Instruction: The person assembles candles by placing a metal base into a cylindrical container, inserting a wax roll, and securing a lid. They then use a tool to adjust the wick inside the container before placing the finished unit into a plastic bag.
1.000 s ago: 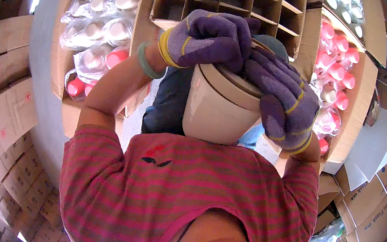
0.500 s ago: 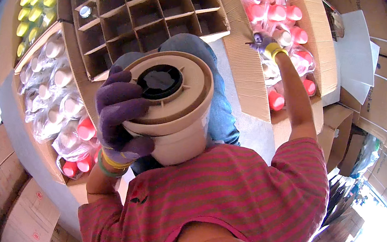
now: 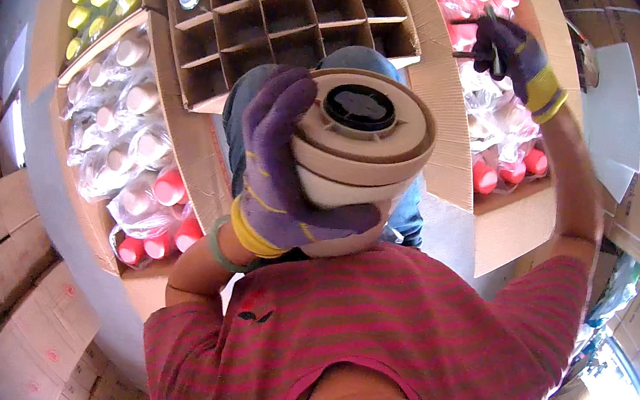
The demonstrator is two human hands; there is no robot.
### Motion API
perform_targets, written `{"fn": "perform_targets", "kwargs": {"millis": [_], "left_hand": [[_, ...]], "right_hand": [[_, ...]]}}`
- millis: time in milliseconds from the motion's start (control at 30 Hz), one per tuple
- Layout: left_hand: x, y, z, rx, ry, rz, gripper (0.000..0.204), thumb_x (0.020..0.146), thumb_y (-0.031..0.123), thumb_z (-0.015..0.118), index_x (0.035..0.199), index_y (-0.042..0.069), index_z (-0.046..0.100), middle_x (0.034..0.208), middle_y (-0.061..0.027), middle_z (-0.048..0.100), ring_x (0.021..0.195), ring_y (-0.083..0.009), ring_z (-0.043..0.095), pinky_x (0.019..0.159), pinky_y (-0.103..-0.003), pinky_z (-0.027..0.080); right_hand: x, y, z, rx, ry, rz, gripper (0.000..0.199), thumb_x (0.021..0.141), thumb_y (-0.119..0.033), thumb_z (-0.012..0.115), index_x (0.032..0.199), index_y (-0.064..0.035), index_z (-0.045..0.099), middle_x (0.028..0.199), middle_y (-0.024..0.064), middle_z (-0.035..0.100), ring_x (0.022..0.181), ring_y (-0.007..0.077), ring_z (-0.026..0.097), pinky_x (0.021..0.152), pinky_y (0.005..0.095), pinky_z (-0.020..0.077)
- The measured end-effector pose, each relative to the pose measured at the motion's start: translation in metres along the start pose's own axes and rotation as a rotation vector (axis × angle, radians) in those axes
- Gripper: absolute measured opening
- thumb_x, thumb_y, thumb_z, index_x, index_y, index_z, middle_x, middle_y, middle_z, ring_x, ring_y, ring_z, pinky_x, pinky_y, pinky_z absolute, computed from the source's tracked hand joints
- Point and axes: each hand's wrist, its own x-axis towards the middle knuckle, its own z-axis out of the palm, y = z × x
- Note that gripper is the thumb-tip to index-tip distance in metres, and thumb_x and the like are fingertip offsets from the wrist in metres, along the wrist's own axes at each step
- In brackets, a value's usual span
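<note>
The gloved left hand (image 3: 276, 167), fingers and thumb spread wide, clasps the cream tub (image 3: 377, 159) at its left and near sides, close against the person's shirt (image 3: 384, 328). Far right, well apart from it, the right hand (image 3: 517, 60) curls around a dark two-pronged tool (image 3: 461, 55).

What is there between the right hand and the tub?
In the head view, a cardboard flap shows between the right hand and the tub.
</note>
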Motion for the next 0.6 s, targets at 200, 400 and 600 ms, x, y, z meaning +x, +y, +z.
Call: {"fn": "perform_targets", "kwargs": {"millis": [200,400,600], "left_hand": [[0.011,0.022,0.020,0.217,0.058,0.133,0.109,0.060,0.051,0.081,0.140,-0.003,0.031,0.130,-0.0223,0.044,0.118,-0.0407,0.044,0.098,-0.051,0.038],[0.012,0.031,0.023,0.268,0.052,0.120,0.108,0.061,0.053,0.081,0.140,-0.003,0.032,0.129,-0.0220,0.044,0.117,-0.0411,0.044,0.097,-0.051,0.040],[0.011,0.030,0.025,0.257,0.065,0.113,0.107,0.060,0.050,0.083,0.140,-0.001,0.033,0.126,-0.0228,0.044,0.115,-0.0412,0.045,0.097,-0.051,0.041]], "right_hand": [[-0.007,-0.122,0.072,-0.125,-0.438,0.384,0.041,0.091,-0.044,0.056,0.094,-0.0045,0.065,0.064,0.0047,0.061,0.045,0.0136,0.059,0.037,0.0222,0.0432],[-0.010,-0.140,0.087,-0.110,-0.366,0.666,0.031,0.089,-0.037,0.059,0.087,-0.0062,0.063,0.069,0.0032,0.059,0.053,0.0144,0.061,0.043,0.0261,0.0504],[-0.001,-0.135,0.083,-0.369,-0.406,0.628,0.026,0.091,-0.031,0.058,0.090,-0.0057,0.064,0.072,0.0053,0.061,0.061,0.0170,0.063,0.051,0.0296,0.0538]]}}
